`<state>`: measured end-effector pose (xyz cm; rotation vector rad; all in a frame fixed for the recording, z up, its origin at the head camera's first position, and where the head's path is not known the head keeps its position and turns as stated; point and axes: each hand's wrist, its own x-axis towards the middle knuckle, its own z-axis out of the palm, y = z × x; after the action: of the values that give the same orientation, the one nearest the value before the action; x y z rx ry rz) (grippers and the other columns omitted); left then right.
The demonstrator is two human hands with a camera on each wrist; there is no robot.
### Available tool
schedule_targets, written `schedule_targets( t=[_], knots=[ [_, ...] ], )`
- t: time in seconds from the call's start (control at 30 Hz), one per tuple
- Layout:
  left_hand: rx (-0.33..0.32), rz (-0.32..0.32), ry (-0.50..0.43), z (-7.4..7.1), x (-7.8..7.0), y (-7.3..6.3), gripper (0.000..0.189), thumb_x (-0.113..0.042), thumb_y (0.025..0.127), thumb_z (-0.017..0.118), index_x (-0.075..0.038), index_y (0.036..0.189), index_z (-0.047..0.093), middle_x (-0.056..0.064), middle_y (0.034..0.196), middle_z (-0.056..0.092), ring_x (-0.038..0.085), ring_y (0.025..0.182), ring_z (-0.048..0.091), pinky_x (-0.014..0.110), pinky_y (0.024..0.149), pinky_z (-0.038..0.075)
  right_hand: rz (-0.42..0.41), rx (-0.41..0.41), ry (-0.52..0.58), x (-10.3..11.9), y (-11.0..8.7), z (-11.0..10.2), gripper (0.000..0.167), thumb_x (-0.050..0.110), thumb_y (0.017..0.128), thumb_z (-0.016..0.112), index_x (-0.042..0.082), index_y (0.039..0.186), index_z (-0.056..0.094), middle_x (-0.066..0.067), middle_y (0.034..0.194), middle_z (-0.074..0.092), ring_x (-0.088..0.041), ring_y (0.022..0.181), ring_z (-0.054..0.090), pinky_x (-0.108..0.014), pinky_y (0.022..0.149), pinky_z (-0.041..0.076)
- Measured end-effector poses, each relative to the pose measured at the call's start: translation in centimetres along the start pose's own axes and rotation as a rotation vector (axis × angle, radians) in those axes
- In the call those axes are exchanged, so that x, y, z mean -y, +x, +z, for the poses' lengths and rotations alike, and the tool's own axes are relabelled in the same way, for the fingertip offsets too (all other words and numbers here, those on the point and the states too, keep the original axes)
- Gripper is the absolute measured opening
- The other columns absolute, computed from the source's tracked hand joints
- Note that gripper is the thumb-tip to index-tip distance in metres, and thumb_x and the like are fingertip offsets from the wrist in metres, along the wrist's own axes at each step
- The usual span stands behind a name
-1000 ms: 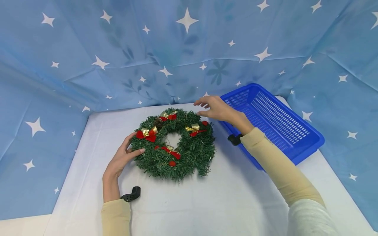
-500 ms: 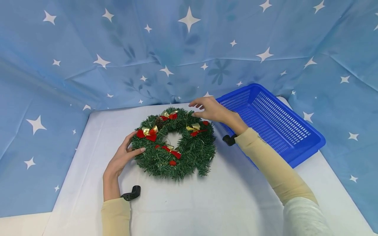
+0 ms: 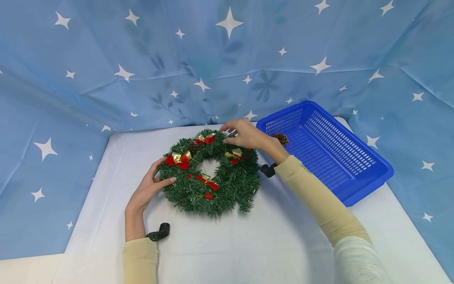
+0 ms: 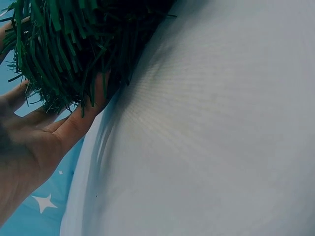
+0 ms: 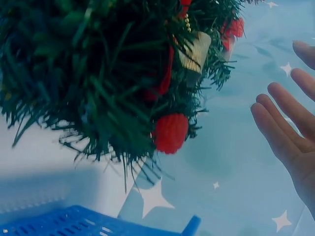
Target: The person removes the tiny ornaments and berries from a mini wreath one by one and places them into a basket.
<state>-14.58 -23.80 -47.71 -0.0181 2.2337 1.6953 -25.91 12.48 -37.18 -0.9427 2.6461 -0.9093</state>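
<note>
A green Christmas wreath [image 3: 227,197] lies on the white-covered table in the head view. It carries red bows with gold ribbon, red berries and a pine cone [image 3: 192,147]. My left hand [image 3: 145,189] holds the wreath's left edge, thumb and fingers on either side of it; in the left wrist view the thumb [image 4: 81,118] presses into the green needles. Over the wreath's far right part hovers my right hand [image 3: 244,135], its fingers loosely bent. The right wrist view shows that hand [image 5: 295,142] with nothing in its grasp, apart from a red berry [image 5: 171,132] on the wreath.
To the right stands a blue plastic basket [image 3: 369,177] with mesh sides, partly behind my right arm. A pine cone [image 3: 281,139] shows in it beside my wrist. Blue star-printed cloth [image 3: 191,59] hangs behind the table [image 3: 213,252] and at both sides.
My right hand has drifted left, further over the wreath's far edge. The pine cone in the basket has come into sight from behind my right arm. My left hand stays on the wreath.
</note>
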Motion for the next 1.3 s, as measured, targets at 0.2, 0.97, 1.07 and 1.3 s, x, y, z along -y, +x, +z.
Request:
schedule_targets(
  t=[0.2,0.97,1.07,1.3],
  knots=[
    [-0.013,-0.002,-0.009,0.0,0.1,-0.1,0.091,-0.039,0.094,0.077,-0.043,0.163,0.019,0.007,0.174,-0.001,0.052,0.155,0.011,0.071,0.119,0.022,0.006,0.011,0.007,0.3,0.6,1.0,0.041,0.016,0.098,0.072,0.001,0.136,0.065,-0.018,0.136,0.066,-0.036,0.122,0.064,-0.049,0.102,0.053],
    [-0.021,0.018,-0.008,-0.2,-0.1,-0.5,0.086,-0.037,0.095,0.077,-0.043,0.162,0.024,0.004,0.174,-0.001,0.051,0.156,0.011,0.075,0.117,0.021,-0.05,0.04,0.01,1.7,3.1,4.2,0.04,0.014,0.097,0.074,0.003,0.134,0.066,-0.015,0.131,0.068,-0.031,0.116,0.068,-0.04,0.099,0.056],
    [-0.019,0.018,-0.006,-0.2,-0.1,-0.6,0.085,-0.037,0.095,0.076,-0.042,0.163,0.024,0.004,0.174,-0.001,0.052,0.156,0.011,0.075,0.116,0.021,-0.045,0.044,0.004,2.0,3.3,4.4,0.04,0.015,0.098,0.073,0.004,0.135,0.066,-0.014,0.132,0.068,-0.029,0.117,0.068,-0.037,0.099,0.055],
    [-0.022,0.014,-0.01,0.0,-0.2,-0.6,0.084,-0.039,0.095,0.076,-0.042,0.162,0.026,0.005,0.174,-0.001,0.051,0.156,0.011,0.074,0.116,0.022,-0.052,0.044,0.046,2.2,3.9,5.0,0.04,0.013,0.098,0.072,0.007,0.137,0.065,-0.012,0.134,0.068,-0.027,0.121,0.066,-0.034,0.099,0.055]
  ],
)
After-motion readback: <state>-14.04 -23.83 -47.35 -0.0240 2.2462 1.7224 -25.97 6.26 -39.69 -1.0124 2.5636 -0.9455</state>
